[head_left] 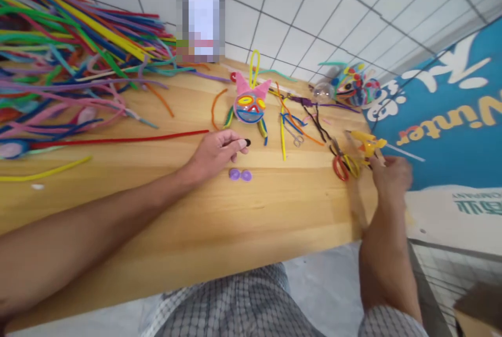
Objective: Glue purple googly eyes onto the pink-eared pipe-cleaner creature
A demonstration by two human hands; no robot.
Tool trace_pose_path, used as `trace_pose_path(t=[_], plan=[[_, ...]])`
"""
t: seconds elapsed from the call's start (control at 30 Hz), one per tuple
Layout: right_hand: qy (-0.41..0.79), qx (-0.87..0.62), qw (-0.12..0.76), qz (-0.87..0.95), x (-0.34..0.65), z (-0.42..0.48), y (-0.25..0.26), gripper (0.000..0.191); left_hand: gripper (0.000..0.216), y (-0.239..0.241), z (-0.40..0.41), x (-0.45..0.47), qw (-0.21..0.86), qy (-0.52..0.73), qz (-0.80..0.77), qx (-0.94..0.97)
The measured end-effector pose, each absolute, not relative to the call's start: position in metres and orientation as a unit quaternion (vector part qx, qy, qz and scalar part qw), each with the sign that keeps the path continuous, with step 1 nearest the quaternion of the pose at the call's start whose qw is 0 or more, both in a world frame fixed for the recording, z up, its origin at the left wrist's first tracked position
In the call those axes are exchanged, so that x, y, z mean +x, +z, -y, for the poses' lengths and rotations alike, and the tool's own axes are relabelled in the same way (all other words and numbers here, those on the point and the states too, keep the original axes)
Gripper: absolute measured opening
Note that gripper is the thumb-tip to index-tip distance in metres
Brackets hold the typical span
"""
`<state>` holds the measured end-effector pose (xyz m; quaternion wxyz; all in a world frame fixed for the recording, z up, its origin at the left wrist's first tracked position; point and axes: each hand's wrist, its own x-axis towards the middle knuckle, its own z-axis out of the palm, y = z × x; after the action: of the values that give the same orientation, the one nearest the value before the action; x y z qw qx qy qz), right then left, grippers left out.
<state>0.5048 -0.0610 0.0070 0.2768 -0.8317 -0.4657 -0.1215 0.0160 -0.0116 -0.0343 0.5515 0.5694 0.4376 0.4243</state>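
My left hand [221, 153] is closed in a pinch on a small black disc [247, 142] over the middle of the table. Just below it lie two joined purple coils [240, 175]. Beyond the hand is a clear ball decorated as a cat-like face [250, 107], with pink ears, yellow eyes and a yellow loop on top. At the right, the fingers of my right hand [393, 173] are wrapped round the handle of a yellow glue gun [368, 143]. A whitish glue stick [406, 152] juts from its back end. Red-and-yellow-handled scissors [345, 166] lie beside it.
Loose pipe cleaners [78, 59] are heaped at the far left; a long red one [117, 141] runs towards my left hand. Cut pieces and small scissors [297, 140] lie right of the ball. A colourful decorated ball [355, 86] sits at the back, against a tiled wall [314, 7].
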Motion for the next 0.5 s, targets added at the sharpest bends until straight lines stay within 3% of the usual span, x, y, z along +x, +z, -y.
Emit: trace_pose_path(t=[0.1, 0.27, 0.37, 0.5], plan=[[-0.102, -0.818, 0.293, 0.484, 0.456, 0.072, 0.024, 0.02, 0.028, -0.036, 0.012, 0.017, 0.56, 0.429, -0.431, 0.563], [0.116, -0.621, 0.373, 0.68, 0.322, 0.068, 0.037, 0.009, 0.028, -0.033, 0.017, 0.016, 0.552, 0.428, -0.436, 0.568], [0.232, -0.547, 0.354, 0.722, 0.259, 0.059, 0.03, 0.007, 0.026, -0.03, 0.023, 0.015, 0.552, 0.419, -0.44, 0.571], [0.3, -0.508, 0.379, 0.713, 0.225, 0.048, 0.001, 0.01, 0.027, -0.029, 0.027, 0.015, 0.552, 0.414, -0.435, 0.579]])
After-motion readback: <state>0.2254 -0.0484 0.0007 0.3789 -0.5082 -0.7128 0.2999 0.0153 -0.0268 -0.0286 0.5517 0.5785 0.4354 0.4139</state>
